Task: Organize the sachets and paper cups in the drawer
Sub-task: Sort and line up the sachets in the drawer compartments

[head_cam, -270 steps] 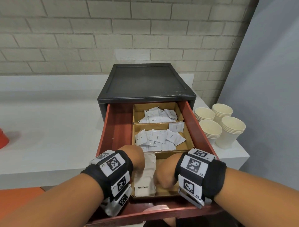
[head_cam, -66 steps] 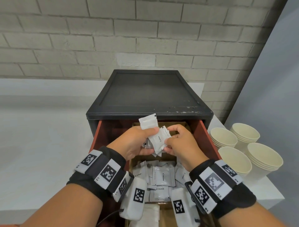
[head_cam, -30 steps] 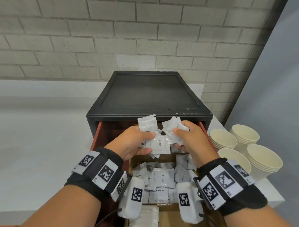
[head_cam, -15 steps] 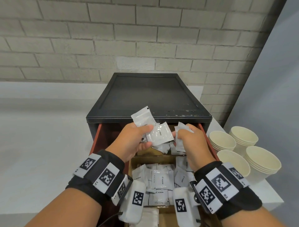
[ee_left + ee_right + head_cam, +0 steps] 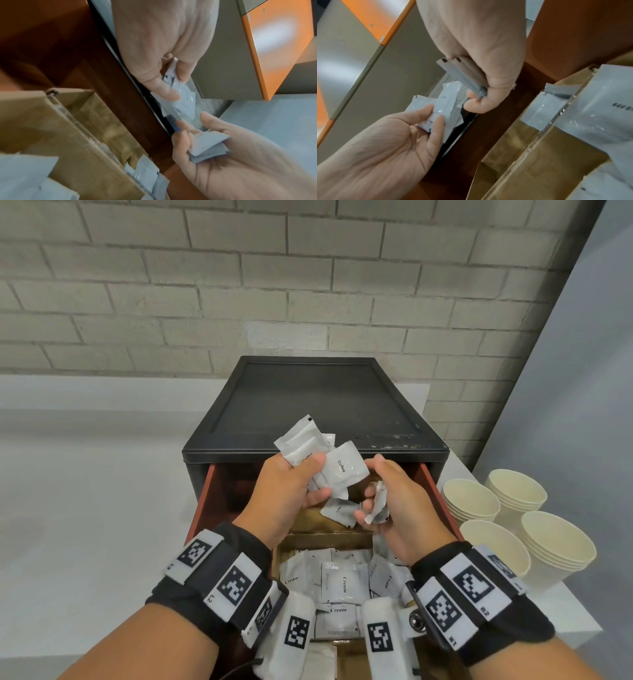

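Over the open red drawer (image 5: 205, 501), my left hand (image 5: 317, 478) grips a fan of white coffee sachets (image 5: 342, 470) between thumb and curled fingers. My right hand (image 5: 371, 489), just to its right, curls round a couple of folded sachets (image 5: 378, 505). The left wrist view has the left hand's sachets (image 5: 180, 98) pinched, and the right hand's sachets (image 5: 209, 146) lying in its palm. One coffee sachet (image 5: 337, 511) lies in the back cardboard compartment. Cream sachets (image 5: 344, 582) fill the middle compartment. Stacks of paper cups (image 5: 479, 503) stand on the counter at the right.
The drawer slides out of a black cabinet (image 5: 308, 398) against a brick wall. White counter (image 5: 102, 491) stretches to the left. A grey partition (image 5: 582, 371) stands right of the cups. My forearms hide the front compartment.
My right hand has dropped a little and drawn away from the left, fingers curled round its sachets. The left hand still holds its fan of coffee sachets at about the same height.
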